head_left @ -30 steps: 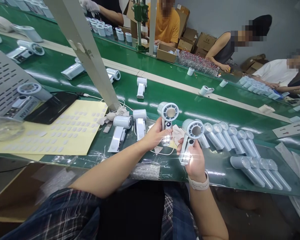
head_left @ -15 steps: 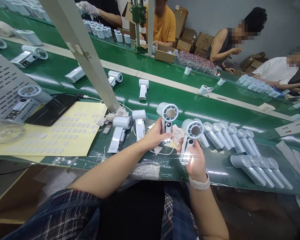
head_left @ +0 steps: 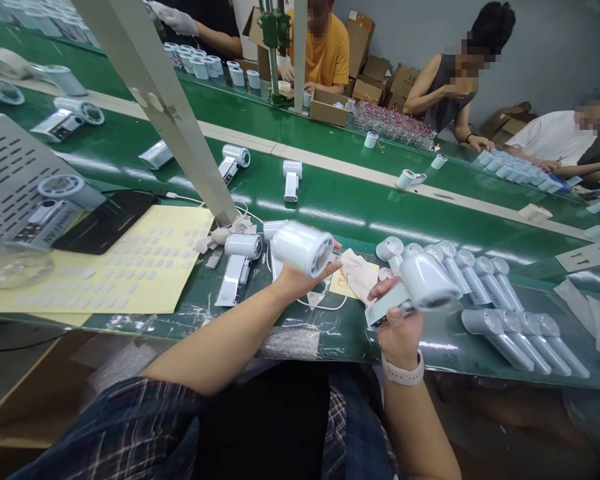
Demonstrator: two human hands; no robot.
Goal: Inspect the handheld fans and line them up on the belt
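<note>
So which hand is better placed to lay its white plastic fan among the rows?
Probably the right hand: its white plastic fan is beside the rows of white fans; the left hand holds the second fan farther off, beyond the pinkish cloth.

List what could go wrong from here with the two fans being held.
1. The right hand holds a tilted fan close above the row of fans on the table; it might knock them askew.
2. The left hand holds a blurred fan near a loose white cable and a cloth; it could snag either.

Head-worn camera looks forward and down, apparently close over the green bench (head_left: 200, 287)
</note>
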